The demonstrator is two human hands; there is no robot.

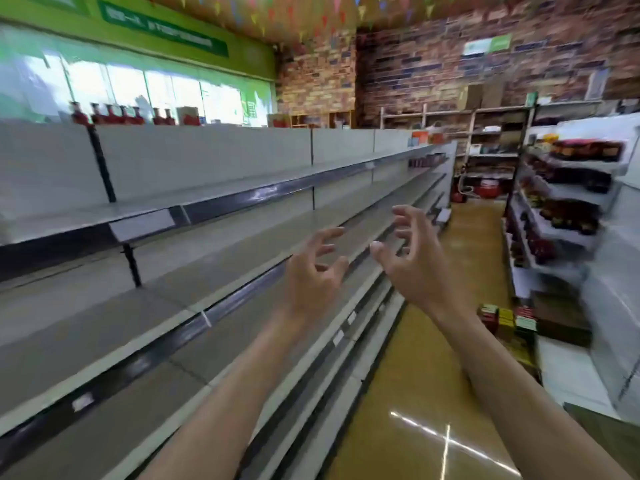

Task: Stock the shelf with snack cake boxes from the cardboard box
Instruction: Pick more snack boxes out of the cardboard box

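While both arms reach out over the bare shelf (242,237), left hand (311,271) and right hand (412,258) hold nothing, fingers loosely curled. No cardboard box is visible; small boxes (505,318) sit far right on the floor, possibly the stock. Such cartons are judged light, crushable, best held by opposite sides.

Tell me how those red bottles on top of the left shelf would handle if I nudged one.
The red bottles look tall and narrow, so probably tippy. They stand close in a row, so one may knock its neighbour. They could be breakable glass, but blur hides the material.
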